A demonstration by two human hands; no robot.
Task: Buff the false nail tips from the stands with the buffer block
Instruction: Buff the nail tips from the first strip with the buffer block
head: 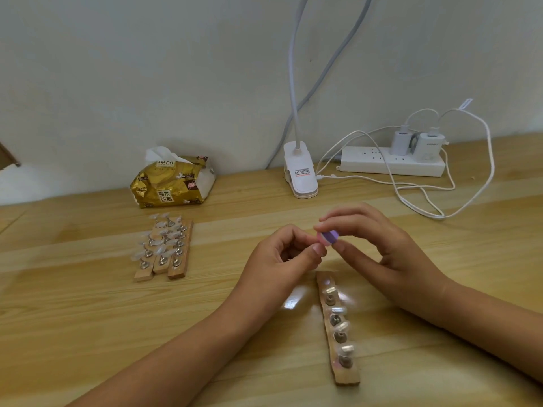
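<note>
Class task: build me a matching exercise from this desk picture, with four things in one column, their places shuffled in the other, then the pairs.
Things
1. buffer block
2. tissue pack
3. power strip
4. lone stand

Places
a. far right, by the wall
b. pinched in the right hand
c. nearest, between the forearms
d. left of the lamp clip

Pairs: 1-b, 2-d, 3-a, 4-c
</note>
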